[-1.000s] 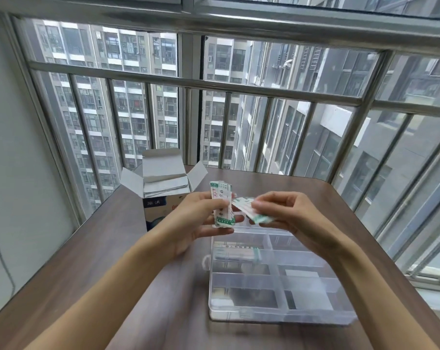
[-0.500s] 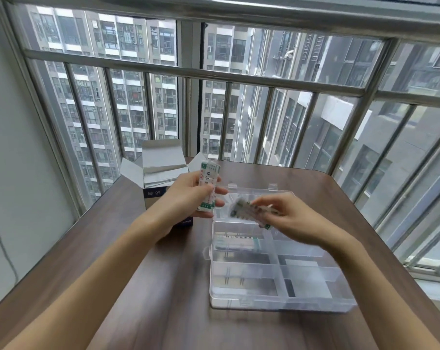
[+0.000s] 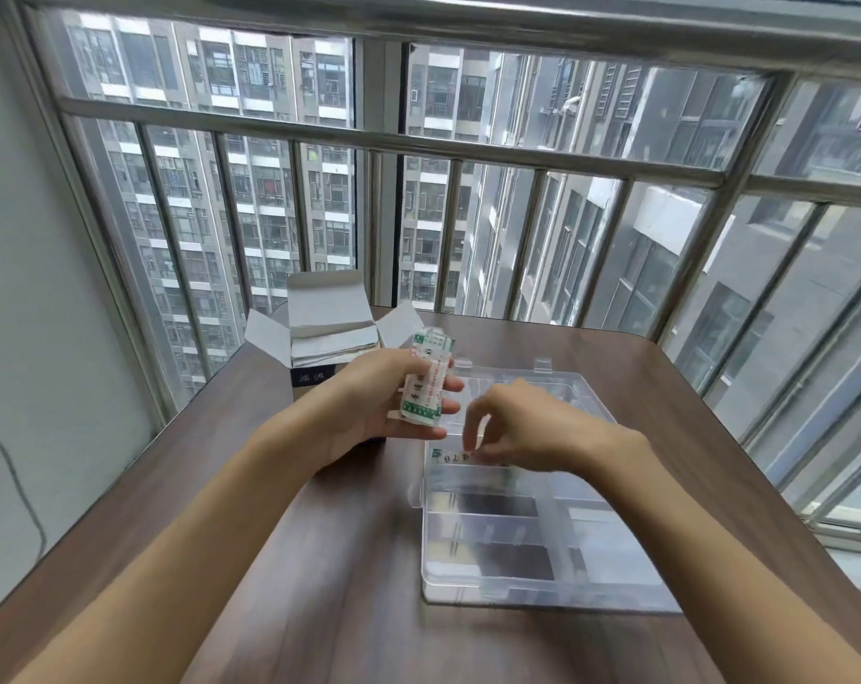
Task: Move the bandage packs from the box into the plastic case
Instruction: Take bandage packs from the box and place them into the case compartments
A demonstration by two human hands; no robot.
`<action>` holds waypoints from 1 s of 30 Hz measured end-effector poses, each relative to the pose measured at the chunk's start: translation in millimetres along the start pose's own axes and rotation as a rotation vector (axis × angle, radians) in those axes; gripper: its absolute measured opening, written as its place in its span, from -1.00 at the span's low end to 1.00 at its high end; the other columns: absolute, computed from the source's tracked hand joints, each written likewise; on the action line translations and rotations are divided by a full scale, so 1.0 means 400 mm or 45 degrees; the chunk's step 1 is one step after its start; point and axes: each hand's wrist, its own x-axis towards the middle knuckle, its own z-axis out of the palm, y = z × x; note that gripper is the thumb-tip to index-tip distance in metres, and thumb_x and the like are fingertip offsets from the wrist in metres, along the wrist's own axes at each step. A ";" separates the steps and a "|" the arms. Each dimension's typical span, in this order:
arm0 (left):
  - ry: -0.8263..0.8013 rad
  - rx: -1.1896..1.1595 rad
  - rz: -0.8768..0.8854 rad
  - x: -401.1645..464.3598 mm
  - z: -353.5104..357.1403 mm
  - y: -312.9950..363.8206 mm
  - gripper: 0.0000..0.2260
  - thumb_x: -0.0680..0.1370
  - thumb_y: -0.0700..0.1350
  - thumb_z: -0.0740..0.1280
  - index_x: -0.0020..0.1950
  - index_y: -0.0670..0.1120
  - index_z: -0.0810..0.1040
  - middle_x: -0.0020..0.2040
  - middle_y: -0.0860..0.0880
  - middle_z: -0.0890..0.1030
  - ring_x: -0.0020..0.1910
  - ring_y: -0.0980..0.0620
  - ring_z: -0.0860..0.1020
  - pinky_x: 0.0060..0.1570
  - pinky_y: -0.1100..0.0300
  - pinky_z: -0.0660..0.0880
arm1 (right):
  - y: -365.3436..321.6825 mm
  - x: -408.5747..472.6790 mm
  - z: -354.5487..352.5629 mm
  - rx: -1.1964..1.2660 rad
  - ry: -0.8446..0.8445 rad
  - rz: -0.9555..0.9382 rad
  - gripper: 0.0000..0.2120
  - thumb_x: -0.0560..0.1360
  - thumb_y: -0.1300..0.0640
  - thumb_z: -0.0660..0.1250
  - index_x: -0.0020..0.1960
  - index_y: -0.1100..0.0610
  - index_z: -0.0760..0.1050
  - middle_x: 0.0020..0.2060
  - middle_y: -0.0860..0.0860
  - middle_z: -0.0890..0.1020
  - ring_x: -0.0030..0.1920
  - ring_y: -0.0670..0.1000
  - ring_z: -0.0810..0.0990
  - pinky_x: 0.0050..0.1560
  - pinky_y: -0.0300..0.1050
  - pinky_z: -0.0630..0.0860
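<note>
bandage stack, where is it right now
In the head view, the bandage stack is upright in the left hand, just left of centre, above the table between the box and the case.

Clear glossy plastic case on wood-grain table.

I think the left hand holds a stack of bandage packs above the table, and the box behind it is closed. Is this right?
Not quite. In the head view the box is open, its flaps standing up. The rest is right: the left hand holds a stack of bandage packs above the table, with the box behind it.
</note>
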 end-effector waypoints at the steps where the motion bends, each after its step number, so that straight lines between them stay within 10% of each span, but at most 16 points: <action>1: -0.023 -0.049 -0.016 0.000 -0.001 0.000 -0.73 0.65 -0.22 0.06 0.27 -0.20 0.46 -0.14 -0.06 0.65 -0.24 0.04 0.63 -0.29 0.11 0.63 | -0.003 0.002 -0.006 -0.036 -0.011 -0.009 -0.89 0.44 0.17 0.41 -0.05 0.07 0.66 -0.12 0.01 0.69 -0.20 -0.08 0.59 -0.19 -0.25 0.50; 10: -0.084 -0.158 -0.018 -0.012 -0.006 0.011 -0.76 0.64 -0.29 0.06 0.08 -0.19 0.52 -0.10 -0.07 0.70 -0.16 0.03 0.68 -0.12 0.05 0.62 | -0.021 0.004 -0.007 -0.516 0.150 -0.131 -0.90 0.40 0.12 0.40 -0.11 0.06 0.66 -0.22 -0.05 0.63 -0.18 0.04 0.59 -0.27 -0.18 0.49; 17: 0.134 0.061 0.212 0.004 0.010 -0.029 -0.88 0.57 -0.19 0.31 0.06 -0.11 0.61 -0.09 -0.03 0.71 -0.12 0.08 0.68 -0.25 0.28 0.59 | 0.023 -0.043 -0.065 1.111 0.141 0.164 -0.72 0.46 -0.01 0.36 0.10 0.11 0.57 -0.24 0.04 0.64 -0.42 -0.14 0.54 -0.43 -0.35 0.44; 25: 0.097 -0.181 0.154 0.008 0.044 -0.033 -0.83 0.61 -0.18 0.23 -0.02 -0.17 0.61 -0.20 -0.09 0.70 -0.28 0.08 0.67 -0.33 0.28 0.59 | -0.019 -0.003 0.012 1.247 0.838 0.248 -0.89 0.46 0.09 0.42 -0.12 0.12 0.68 -0.41 -0.03 0.64 -0.53 -0.19 0.40 -0.45 -0.33 0.34; 30: 0.178 -0.100 0.372 0.005 0.039 -0.052 -0.86 0.56 -0.16 0.32 0.07 -0.12 0.64 -0.10 -0.06 0.71 -0.12 0.05 0.68 -0.24 0.33 0.55 | -0.043 -0.013 0.017 1.606 0.710 0.277 -0.86 0.43 0.09 0.45 -0.07 0.14 0.66 -0.38 -0.02 0.65 -0.50 -0.16 0.38 -0.45 -0.33 0.33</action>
